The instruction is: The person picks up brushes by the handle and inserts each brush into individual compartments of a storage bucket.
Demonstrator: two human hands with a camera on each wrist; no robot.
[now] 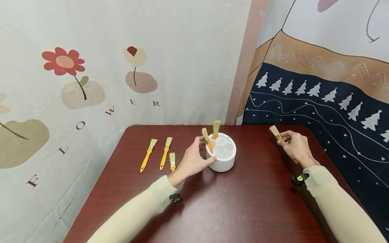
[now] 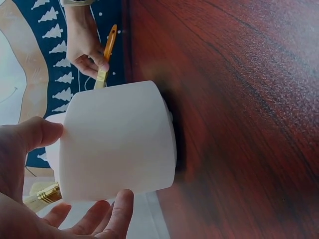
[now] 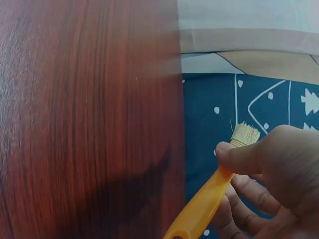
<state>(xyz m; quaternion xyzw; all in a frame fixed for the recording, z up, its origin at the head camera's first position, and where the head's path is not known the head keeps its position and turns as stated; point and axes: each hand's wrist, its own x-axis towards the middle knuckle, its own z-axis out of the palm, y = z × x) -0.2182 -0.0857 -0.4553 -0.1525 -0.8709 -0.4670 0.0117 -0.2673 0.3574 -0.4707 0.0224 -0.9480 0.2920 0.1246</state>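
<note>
A round white divided organizer [image 1: 223, 163] stands on the table, and my left hand [image 1: 192, 157] grips its near left side, thumb in front and fingers round the far side. Two paintbrushes stand bristles up in its left compartments: one brush [image 1: 216, 126] at the back, the other [image 1: 205, 136] leaning by my fingers. Over the table's right side, my right hand [image 1: 296, 146] pinches a paintbrush [image 3: 204, 196] near its bristles, thumb against fingers. That brush has a yellow handle and pale bristles, which point up and away. The left wrist view shows the organizer's smooth side wall [image 2: 119, 144].
Left of the organizer lie three more yellow-handled brushes: one brush [image 1: 148, 156] furthest left, another [image 1: 165, 153] beside it, and a third [image 1: 172, 161] partly behind my left wrist. The dark red table [image 1: 243, 206] meets printed curtains [image 1: 182, 60] at its back and right edges.
</note>
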